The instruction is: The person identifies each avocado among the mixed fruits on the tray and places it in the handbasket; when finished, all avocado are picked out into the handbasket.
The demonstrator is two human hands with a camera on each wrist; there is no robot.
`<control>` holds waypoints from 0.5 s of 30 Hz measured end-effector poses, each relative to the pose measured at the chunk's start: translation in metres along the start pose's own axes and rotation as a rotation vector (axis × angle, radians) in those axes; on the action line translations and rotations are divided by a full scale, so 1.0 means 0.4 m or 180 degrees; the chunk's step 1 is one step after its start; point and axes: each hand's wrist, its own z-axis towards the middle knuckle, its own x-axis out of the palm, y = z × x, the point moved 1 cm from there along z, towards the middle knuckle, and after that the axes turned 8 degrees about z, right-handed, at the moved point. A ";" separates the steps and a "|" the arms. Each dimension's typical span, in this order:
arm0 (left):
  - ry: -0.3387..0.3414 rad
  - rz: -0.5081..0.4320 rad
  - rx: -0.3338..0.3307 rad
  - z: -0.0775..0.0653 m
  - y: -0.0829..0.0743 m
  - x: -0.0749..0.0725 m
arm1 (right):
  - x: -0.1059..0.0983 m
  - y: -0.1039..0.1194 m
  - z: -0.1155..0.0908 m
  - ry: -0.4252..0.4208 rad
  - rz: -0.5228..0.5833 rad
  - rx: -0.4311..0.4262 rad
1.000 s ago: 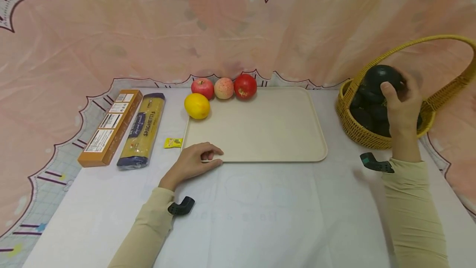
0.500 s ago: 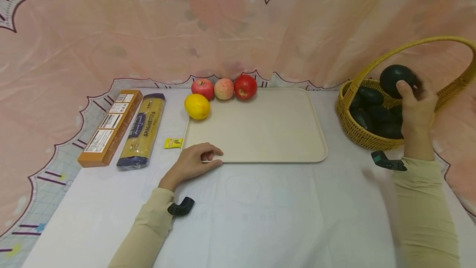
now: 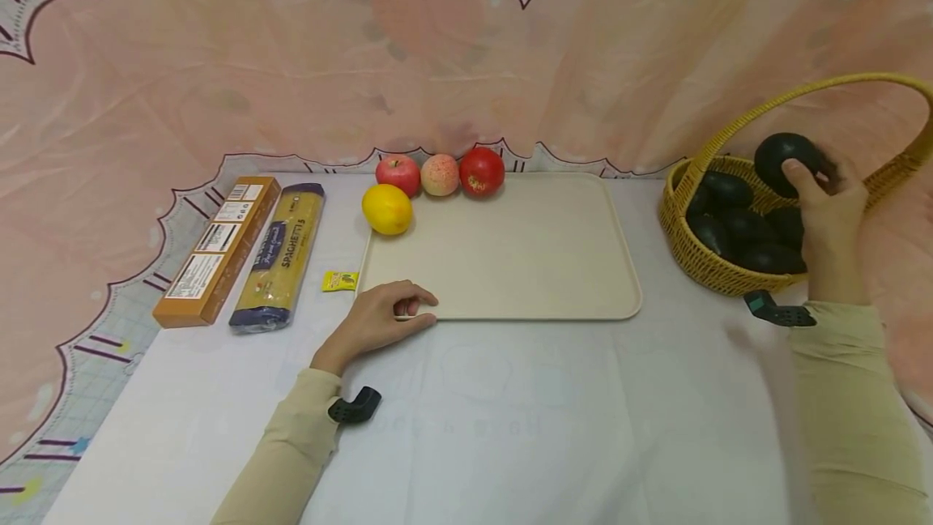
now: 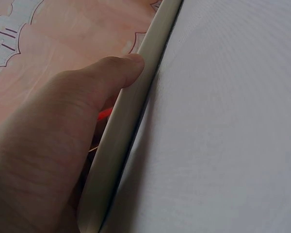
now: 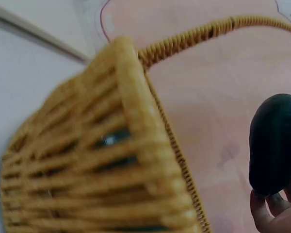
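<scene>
My right hand (image 3: 836, 205) holds a dark green avocado (image 3: 787, 162) above the right side of a yellow wicker basket (image 3: 681, 237), beneath its arched handle. Several more avocados (image 3: 751, 227) lie inside the basket. In the right wrist view the held avocado (image 5: 274, 143) appears at the right edge, with fingertips (image 5: 281, 206) beneath it. My left hand (image 3: 379, 316) grips the front rim of a cream tray (image 3: 510, 266) near its left corner. In the left wrist view the thumb (image 4: 121, 73) lies on the rim's outer side; the other fingers are mostly hidden behind it.
A lemon (image 3: 387, 209), a red apple (image 3: 398, 175), a peach (image 3: 440, 175) and a pomegranate (image 3: 482, 172) sit at the tray's back left. Left of it are a small yellow packet (image 3: 339, 281), a spaghetti pack (image 3: 280, 258) and an orange-brown box (image 3: 216, 253).
The right hand has shifted rightward with the avocado, from over the basket's middle to its right side, uncovering the avocados below. The left hand and tray stay where they were.
</scene>
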 end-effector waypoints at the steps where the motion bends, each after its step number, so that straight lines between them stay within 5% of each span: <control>1: 0.0000 -0.0005 0.0008 0.000 -0.001 -0.001 | -0.005 0.001 0.005 0.0002 -0.0064 0.0062; 15: 0.0014 0.0004 0.0031 -0.001 -0.010 -0.008 | -0.062 0.005 0.068 0.0314 -0.0939 0.0512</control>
